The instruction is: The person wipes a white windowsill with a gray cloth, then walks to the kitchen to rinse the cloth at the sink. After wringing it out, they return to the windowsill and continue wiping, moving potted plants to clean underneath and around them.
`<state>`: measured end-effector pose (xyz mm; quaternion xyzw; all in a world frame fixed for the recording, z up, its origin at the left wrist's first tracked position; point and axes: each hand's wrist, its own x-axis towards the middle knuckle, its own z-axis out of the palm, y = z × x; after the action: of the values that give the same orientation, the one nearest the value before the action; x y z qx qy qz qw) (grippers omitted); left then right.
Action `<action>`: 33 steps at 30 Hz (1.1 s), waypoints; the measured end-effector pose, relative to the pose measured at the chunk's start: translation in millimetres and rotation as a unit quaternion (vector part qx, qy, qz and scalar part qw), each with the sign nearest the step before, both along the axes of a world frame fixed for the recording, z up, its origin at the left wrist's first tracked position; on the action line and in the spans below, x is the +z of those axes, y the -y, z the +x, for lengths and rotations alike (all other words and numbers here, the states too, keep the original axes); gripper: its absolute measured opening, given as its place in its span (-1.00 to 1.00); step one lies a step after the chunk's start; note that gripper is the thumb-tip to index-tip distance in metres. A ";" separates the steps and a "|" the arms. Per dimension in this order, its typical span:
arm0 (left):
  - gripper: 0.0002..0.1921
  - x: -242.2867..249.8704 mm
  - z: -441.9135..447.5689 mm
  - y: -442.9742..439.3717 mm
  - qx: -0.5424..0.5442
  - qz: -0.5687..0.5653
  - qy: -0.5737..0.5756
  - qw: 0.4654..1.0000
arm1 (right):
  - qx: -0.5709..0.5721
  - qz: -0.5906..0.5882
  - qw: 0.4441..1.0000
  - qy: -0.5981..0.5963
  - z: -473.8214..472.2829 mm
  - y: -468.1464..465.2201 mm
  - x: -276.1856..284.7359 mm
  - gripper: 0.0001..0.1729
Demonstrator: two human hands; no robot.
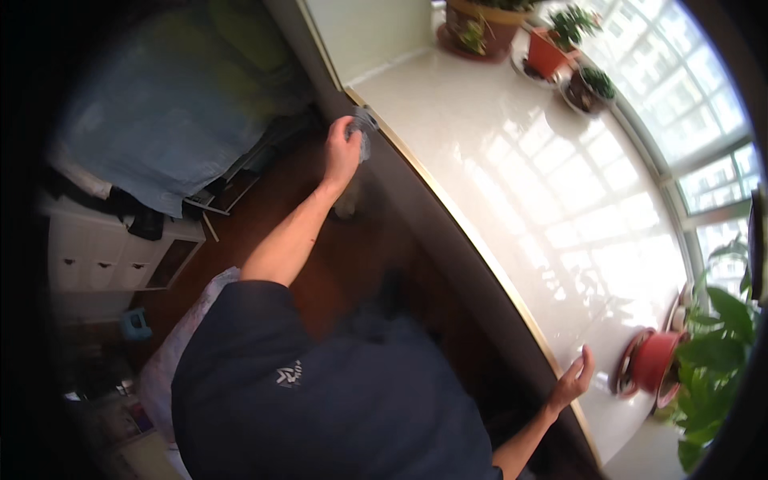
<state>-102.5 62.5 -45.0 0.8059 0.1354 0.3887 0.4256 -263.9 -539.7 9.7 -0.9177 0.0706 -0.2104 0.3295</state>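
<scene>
My left hand (343, 150) grips a crumpled grey-blue cloth (362, 127) against the edge of a glossy pale windowsill (456, 120), near the corner where the sill meets a wall. The sill's gold-coloured edge trim (444, 195) runs diagonally down the view. At the lower right, my right hand (573, 381) is over the same edge with its fingers raised and apart, and I see nothing in it. A red flower pot (651, 362) with a leafy green plant stands on the sill to the right of this hand.
Several potted plants, among them an orange-red pot (547, 54) and a big brown pot (486, 30), stand at the sill's far end by the window (672, 78). Left of me are a bed with a blue cover (174, 126), a white cabinet (99, 252) and a small blue stool (135, 324).
</scene>
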 end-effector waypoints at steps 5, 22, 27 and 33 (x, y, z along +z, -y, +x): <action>-0.64 -22.7 65.8 -52.3 0.117 -0.317 0.040 0.940 | 0.009 0.001 1.000 -0.015 -0.8 15.8 -29.5 -0.73; -0.75 -1.8 -33.3 135.0 -0.151 -0.143 -0.133 0.969 | -0.048 0.011 0.999 0.020 7.5 8.3 -55.6 -0.76; -0.73 -5.1 -11.7 112.4 -0.100 -0.128 -0.086 0.983 | -0.054 0.067 0.995 0.049 2.2 -4.8 -49.0 -0.76; -0.78 8.9 -82.0 272.1 -0.200 -0.070 -0.092 0.973 | -0.068 0.218 0.969 0.090 -2.9 -2.1 -31.1 -0.73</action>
<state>-184.5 -209.6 -36.2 0.8173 0.0369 0.2097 0.5355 -266.9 -537.7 -21.4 -0.7939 0.1470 -0.2935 0.5118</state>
